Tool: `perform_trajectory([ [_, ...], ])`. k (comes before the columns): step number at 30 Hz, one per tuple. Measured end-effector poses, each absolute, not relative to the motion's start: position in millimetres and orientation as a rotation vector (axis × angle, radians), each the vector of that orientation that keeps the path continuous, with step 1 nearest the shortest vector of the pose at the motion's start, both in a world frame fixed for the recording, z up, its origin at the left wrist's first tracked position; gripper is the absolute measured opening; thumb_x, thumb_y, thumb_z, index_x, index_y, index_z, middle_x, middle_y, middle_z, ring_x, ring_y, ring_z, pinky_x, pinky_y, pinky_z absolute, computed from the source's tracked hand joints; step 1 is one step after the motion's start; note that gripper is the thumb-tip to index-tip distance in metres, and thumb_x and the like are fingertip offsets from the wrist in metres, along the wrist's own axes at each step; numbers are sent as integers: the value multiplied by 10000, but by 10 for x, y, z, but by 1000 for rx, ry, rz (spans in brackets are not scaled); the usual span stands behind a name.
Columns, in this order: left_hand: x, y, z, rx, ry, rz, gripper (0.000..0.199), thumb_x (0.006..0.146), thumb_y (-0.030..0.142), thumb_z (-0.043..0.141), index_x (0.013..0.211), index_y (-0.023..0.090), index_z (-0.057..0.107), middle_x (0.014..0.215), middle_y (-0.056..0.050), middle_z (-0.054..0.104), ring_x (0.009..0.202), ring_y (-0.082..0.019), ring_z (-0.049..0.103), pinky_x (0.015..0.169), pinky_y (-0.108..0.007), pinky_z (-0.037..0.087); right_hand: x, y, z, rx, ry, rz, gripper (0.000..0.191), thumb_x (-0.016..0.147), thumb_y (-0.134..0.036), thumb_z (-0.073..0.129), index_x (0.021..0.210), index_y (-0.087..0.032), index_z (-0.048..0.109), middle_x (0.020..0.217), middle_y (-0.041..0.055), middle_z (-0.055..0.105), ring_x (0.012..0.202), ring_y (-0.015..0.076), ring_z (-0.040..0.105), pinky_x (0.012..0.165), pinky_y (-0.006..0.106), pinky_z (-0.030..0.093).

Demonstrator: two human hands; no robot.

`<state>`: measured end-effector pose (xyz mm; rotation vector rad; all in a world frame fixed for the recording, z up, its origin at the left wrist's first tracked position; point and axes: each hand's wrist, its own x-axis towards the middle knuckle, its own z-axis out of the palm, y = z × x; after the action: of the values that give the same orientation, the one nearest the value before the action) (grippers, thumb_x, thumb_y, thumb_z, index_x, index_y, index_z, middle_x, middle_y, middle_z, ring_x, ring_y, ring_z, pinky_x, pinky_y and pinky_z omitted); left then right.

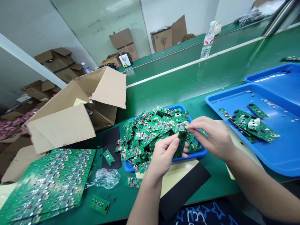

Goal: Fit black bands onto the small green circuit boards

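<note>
My left hand [165, 151] grips a small green circuit board [180, 144], held upright in front of the heap. Close to the board's top end, my right hand [212, 135] has its thumb and forefinger pinched together; what lies between the fingertips is too small to make out. Behind and below both hands, a blue tray [203, 153] is piled high with small circuit boards [145, 134] carrying red, white and black parts. Part of the held board is covered by the left thumb and fingers.
Stacked large board panels [53, 178] lie left, beside clear plastic wrap [105, 178] and loose boards [100, 204]. An open cardboard box [63, 125] stands behind them. Right, a blue tray [281, 156] holds several boards and small bits. A water bottle [207, 45] stands further back.
</note>
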<state>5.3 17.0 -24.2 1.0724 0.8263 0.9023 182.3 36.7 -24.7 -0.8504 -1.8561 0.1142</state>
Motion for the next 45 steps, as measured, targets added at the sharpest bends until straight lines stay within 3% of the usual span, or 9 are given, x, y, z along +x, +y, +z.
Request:
perform_trajectory([
  [7,43,152,-232,1371,900,1039,366,879,378,535,1159,170,642,935,-100,663,696,-131,635,666,-280,552,1841,378,-314,-868,-1521,165,412,832,-115,570,1221,-241,514,1099,85,614,947,216,624,831,400,516],
  [12,43,192,-287,1958,980,1358,369,851,222,595,1219,248,589,979,-65,623,874,-146,595,788,-290,520,1861,323,-291,-896,-1606,435,91,859,-165,549,867,-215,624,770,25,636,709,157,616,655,291,505],
  [20,56,198,-291,2171,947,1375,388,850,196,592,1235,232,567,974,-65,604,880,-152,588,777,-289,523,1798,295,-269,-793,-1693,510,109,832,-103,561,798,-206,574,736,18,605,691,148,584,627,275,475],
  [32,67,193,-325,2171,973,1413,362,871,197,561,1233,219,566,931,-51,586,836,-132,583,734,-259,524,1871,358,-235,-586,-1927,159,228,805,-36,560,951,-203,616,832,64,642,769,160,631,676,268,542],
  [38,-20,208,-280,2306,1012,1650,436,833,109,594,1243,248,550,1065,-69,583,968,-176,578,835,-334,520,1890,381,-285,-775,-1913,606,484,813,-153,573,1284,-209,470,1058,96,636,826,164,645,722,298,560],
  [41,-64,223,-251,2406,1034,1701,454,816,78,602,1234,247,551,1061,-68,577,973,-181,577,891,-386,509,1858,376,-281,-827,-1830,872,205,878,-261,530,1050,-190,619,913,72,672,789,164,648,719,298,550],
  [43,-74,229,-255,2478,1009,1667,435,811,69,601,1214,227,564,1056,-73,571,979,-186,579,922,-417,498,1835,358,-254,-767,-1734,1094,303,922,-386,460,820,-171,648,740,60,662,691,161,638,646,283,540],
  [45,-72,230,-274,2533,978,1611,413,809,57,592,1196,200,578,1072,-83,564,999,-193,574,944,-431,485,1815,334,-219,-690,-1670,1309,412,918,-464,444,710,-159,627,652,54,641,618,155,622,592,272,526],
])
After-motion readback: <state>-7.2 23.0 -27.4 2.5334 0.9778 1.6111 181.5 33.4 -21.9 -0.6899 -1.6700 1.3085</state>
